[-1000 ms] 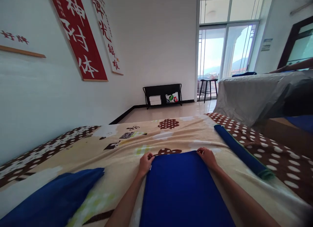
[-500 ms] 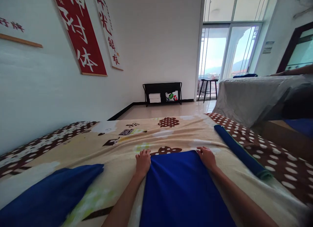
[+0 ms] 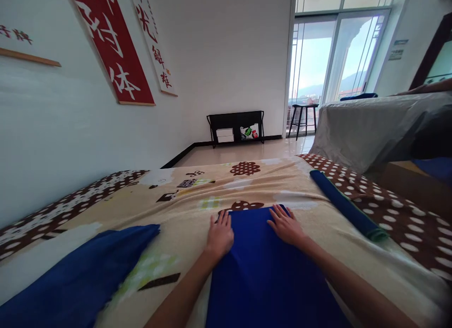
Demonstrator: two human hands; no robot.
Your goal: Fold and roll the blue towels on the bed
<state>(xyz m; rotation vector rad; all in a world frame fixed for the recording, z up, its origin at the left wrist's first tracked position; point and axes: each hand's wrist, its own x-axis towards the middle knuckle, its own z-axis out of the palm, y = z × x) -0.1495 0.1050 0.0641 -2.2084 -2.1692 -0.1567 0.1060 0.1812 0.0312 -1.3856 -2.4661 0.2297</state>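
Note:
A blue cloth (image 3: 254,271) lies stretched out in front of me on a patterned blanket (image 3: 187,210). My left hand (image 3: 221,234) rests flat near its far left corner, fingers extended and partly over the edge. On the far right corner my right hand (image 3: 286,225) lies with its fingers spread on the fabric. Neither hand grips anything. The near end of the cloth runs out of view at the bottom.
Another blue cloth (image 3: 88,271) lies loosely on the left. A rolled dark blue cloth (image 3: 346,205) sits on the right by the brown dotted border. Beyond are a covered table (image 3: 374,125) with a person's arm on it, a black rack (image 3: 236,123) and a stool (image 3: 304,114).
Both hands have gone from pinching the cloth's far corners to lying flat on them. The cloth's creases have smoothed out. My view has tilted slightly downward.

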